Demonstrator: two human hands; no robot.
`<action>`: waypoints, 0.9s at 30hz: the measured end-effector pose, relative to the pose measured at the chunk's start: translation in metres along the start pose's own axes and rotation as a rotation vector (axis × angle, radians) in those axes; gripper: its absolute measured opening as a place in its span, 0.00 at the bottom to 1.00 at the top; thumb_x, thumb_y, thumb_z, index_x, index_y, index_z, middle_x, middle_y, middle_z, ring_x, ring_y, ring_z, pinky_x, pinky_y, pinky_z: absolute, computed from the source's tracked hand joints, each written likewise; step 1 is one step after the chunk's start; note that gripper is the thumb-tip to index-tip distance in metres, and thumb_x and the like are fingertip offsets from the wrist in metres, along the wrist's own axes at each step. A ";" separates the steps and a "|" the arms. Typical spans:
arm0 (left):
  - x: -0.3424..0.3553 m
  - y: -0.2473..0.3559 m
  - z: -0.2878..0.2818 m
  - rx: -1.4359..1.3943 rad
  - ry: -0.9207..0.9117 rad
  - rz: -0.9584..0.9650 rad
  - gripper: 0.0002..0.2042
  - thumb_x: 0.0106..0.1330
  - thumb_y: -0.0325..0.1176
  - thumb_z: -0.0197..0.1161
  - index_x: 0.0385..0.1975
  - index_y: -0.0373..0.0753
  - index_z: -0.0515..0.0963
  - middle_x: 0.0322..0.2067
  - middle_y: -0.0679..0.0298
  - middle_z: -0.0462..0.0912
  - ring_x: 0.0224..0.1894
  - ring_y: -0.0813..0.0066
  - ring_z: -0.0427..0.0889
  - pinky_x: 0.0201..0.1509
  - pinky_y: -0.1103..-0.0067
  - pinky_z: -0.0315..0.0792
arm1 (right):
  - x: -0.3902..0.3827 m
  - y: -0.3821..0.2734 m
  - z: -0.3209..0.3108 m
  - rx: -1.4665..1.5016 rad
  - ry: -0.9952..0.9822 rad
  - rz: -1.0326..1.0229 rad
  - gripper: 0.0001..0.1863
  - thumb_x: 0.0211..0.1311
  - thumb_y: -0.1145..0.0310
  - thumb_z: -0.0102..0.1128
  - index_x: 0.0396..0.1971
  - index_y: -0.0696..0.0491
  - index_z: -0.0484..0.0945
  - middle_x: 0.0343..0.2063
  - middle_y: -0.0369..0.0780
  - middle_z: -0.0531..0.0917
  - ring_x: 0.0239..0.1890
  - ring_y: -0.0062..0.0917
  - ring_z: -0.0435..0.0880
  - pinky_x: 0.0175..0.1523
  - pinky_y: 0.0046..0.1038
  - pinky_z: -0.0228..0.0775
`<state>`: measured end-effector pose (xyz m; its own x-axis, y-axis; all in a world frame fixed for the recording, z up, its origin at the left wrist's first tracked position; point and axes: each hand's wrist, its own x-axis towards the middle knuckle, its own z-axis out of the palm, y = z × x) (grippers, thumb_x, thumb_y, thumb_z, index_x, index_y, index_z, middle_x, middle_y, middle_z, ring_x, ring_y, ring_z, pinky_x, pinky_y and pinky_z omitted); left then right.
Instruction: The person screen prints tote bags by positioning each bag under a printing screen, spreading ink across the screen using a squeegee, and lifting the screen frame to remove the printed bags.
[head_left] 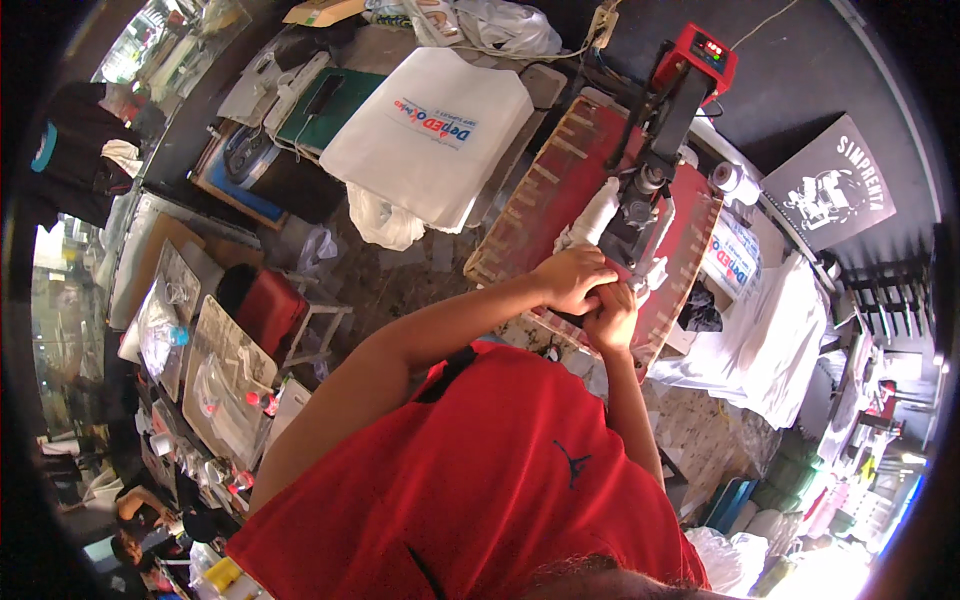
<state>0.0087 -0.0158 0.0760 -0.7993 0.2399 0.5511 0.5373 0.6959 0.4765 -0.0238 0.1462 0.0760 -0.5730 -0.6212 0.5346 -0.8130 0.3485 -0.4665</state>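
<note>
A heat press (690, 215) with a red top plate stands in front of me. Its handle (598, 212) is wrapped in white material. At the handle's front end, my left hand (575, 280) is closed, fingers curled round it. Beside and slightly nearer, my right hand (612, 318) is also closed there, touching the left. The fingers hide the piece of handle between them. On the far end of the press sits a red control box (700, 55) with a lit display.
A stack of printed white sheets or bags (430, 135) lies on the table at left. White fabric (770, 345) hangs right of the press, near a printed grey board (830, 190). A red box-shaped item (272, 310) sits at left. Another person (145, 510) is at lower left.
</note>
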 end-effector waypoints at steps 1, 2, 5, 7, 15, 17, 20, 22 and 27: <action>0.000 0.000 0.000 0.008 -0.002 0.000 0.20 0.44 0.35 0.68 0.40 0.34 0.78 0.35 0.56 0.81 0.41 0.58 0.78 0.52 0.66 0.71 | -0.001 0.002 0.001 -0.001 0.002 0.002 0.07 0.41 0.78 0.55 0.25 0.53 0.77 0.24 0.39 0.77 0.30 0.37 0.75 0.37 0.36 0.66; 0.000 0.000 0.000 0.015 -0.004 0.000 0.21 0.45 0.35 0.68 0.40 0.34 0.78 0.36 0.56 0.81 0.42 0.58 0.78 0.53 0.66 0.71 | -0.003 0.004 0.001 0.002 -0.004 0.000 0.07 0.41 0.78 0.55 0.25 0.53 0.77 0.24 0.39 0.77 0.30 0.37 0.75 0.37 0.36 0.66; -0.001 0.000 -0.001 0.004 -0.048 -0.053 0.22 0.45 0.35 0.68 0.42 0.34 0.79 0.37 0.55 0.82 0.43 0.58 0.79 0.54 0.66 0.71 | -0.004 0.005 0.003 0.004 0.002 0.003 0.07 0.40 0.78 0.55 0.24 0.53 0.77 0.23 0.39 0.77 0.30 0.36 0.75 0.37 0.36 0.67; 0.000 0.001 -0.002 0.000 -0.046 -0.043 0.22 0.45 0.35 0.68 0.42 0.34 0.79 0.37 0.55 0.82 0.43 0.58 0.79 0.54 0.66 0.71 | -0.003 0.004 0.003 0.003 0.012 0.007 0.06 0.40 0.78 0.55 0.23 0.53 0.76 0.23 0.40 0.76 0.30 0.36 0.75 0.37 0.36 0.67; -0.001 0.002 -0.002 0.006 -0.038 -0.033 0.21 0.45 0.35 0.68 0.42 0.35 0.79 0.36 0.56 0.81 0.43 0.59 0.78 0.54 0.67 0.71 | 0.000 -0.001 0.001 0.001 0.038 -0.005 0.06 0.41 0.77 0.57 0.23 0.53 0.77 0.23 0.39 0.77 0.29 0.36 0.75 0.37 0.35 0.67; -0.001 0.000 0.001 0.023 0.003 -0.001 0.22 0.45 0.35 0.68 0.42 0.35 0.79 0.36 0.56 0.81 0.43 0.59 0.78 0.54 0.67 0.71 | -0.001 -0.001 0.000 -0.003 0.032 0.001 0.06 0.42 0.77 0.57 0.23 0.53 0.77 0.23 0.39 0.77 0.29 0.35 0.76 0.37 0.35 0.67; -0.002 -0.001 0.003 0.011 -0.020 -0.028 0.22 0.45 0.35 0.68 0.43 0.35 0.78 0.36 0.57 0.81 0.42 0.59 0.78 0.54 0.67 0.71 | -0.002 0.001 -0.001 -0.009 0.021 0.005 0.06 0.42 0.77 0.57 0.24 0.53 0.77 0.23 0.39 0.77 0.29 0.35 0.76 0.37 0.35 0.68; -0.004 -0.002 0.001 -0.003 -0.034 -0.051 0.22 0.45 0.35 0.68 0.43 0.36 0.78 0.37 0.56 0.81 0.43 0.58 0.78 0.54 0.67 0.71 | -0.002 0.003 0.001 -0.010 0.016 0.001 0.06 0.42 0.77 0.57 0.24 0.53 0.78 0.24 0.39 0.78 0.30 0.35 0.76 0.37 0.35 0.68; -0.003 -0.009 0.001 0.009 0.035 0.009 0.20 0.49 0.37 0.65 0.43 0.37 0.78 0.42 0.56 0.80 0.48 0.56 0.77 0.61 0.63 0.67 | -0.003 0.005 0.006 -0.033 0.008 0.037 0.06 0.43 0.75 0.59 0.26 0.53 0.78 0.25 0.39 0.78 0.32 0.35 0.77 0.40 0.36 0.69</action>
<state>0.0058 -0.0223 0.0695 -0.7841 0.2223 0.5794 0.5423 0.6995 0.4654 -0.0261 0.1457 0.0681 -0.6038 -0.6017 0.5229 -0.7939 0.3946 -0.4626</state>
